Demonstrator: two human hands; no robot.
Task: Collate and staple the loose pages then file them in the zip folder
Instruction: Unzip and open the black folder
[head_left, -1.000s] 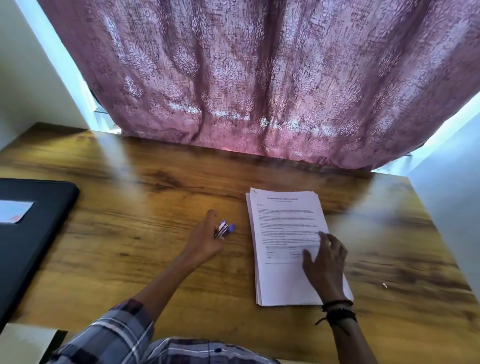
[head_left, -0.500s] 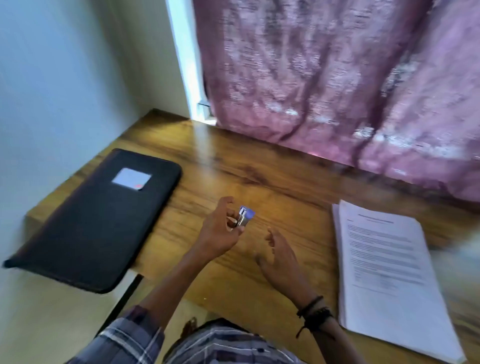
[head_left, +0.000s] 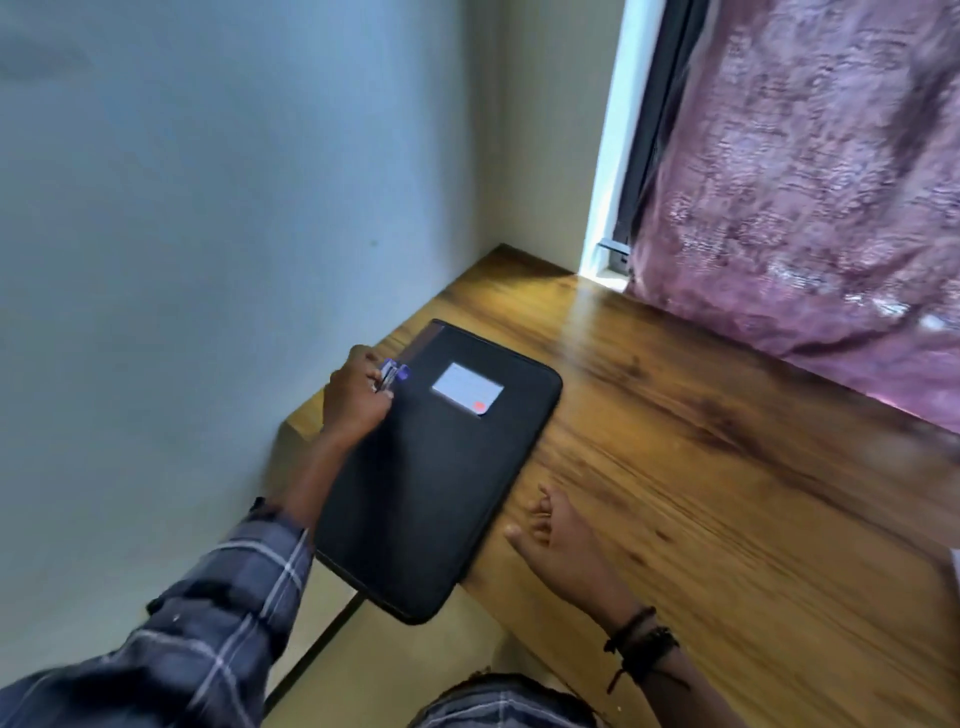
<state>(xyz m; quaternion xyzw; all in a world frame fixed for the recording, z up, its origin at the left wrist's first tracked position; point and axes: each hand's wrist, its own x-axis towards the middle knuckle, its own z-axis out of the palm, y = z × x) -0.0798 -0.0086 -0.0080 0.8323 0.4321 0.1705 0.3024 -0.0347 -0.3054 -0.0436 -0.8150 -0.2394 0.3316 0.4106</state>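
Zip folder (head_left: 431, 478), black with a pale label (head_left: 467, 387), lies at the left end of the wooden desk (head_left: 727, 493), its near corner overhanging the edge. Left hand (head_left: 353, 400) grips a small blue stapler (head_left: 392, 375) over the folder's far left corner; right hand (head_left: 561, 540) hovers above the desk just right of the folder, fingers loosely spread, holding nothing.

— Where's the zip folder (head_left: 431, 483)?
— It lies flat and closed at the left end of the worktop (head_left: 675, 467). It's black, with a white label (head_left: 467, 388) bearing a red mark facing up. Its near corner juts over the front edge.
— And the stapler (head_left: 393, 375)?
— Small, purple and silver, pinched in the left hand (head_left: 353, 402) over the folder's far left edge.
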